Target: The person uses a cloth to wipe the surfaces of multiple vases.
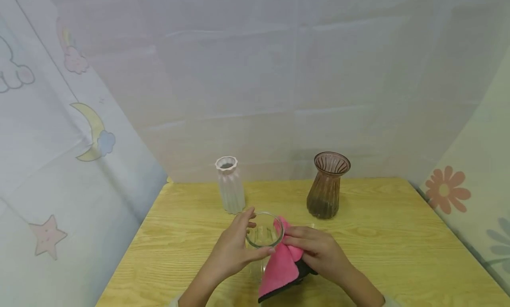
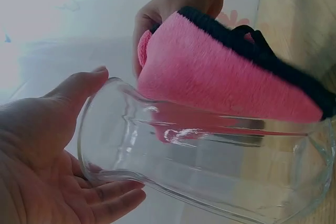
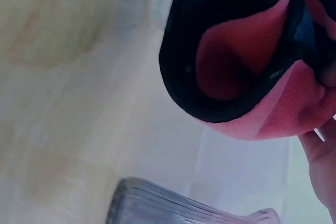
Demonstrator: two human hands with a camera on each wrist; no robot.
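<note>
A clear glass vase (image 1: 262,238) stands near the front middle of the table, its round mouth facing up. My left hand (image 1: 230,248) holds it near the rim, thumb on the near side and fingers on the far side. In the left wrist view the clear vase (image 2: 210,166) narrows at the neck and widens toward its base. A pink cloth with a dark border (image 1: 280,269) is bunched in my right hand (image 1: 323,250), against the vase's right side. The right wrist view shows the cloth (image 3: 262,114) folded into a loop; part of the right hand (image 3: 321,169) is cut off there.
Behind the hands, a white ribbed vase (image 1: 232,189) stands upright at the back left of the wooden table (image 1: 167,245). A brownish, translucent ribbed vase (image 1: 326,192) is at the back right. A pale curtain (image 1: 255,85) hangs along the table's back edge.
</note>
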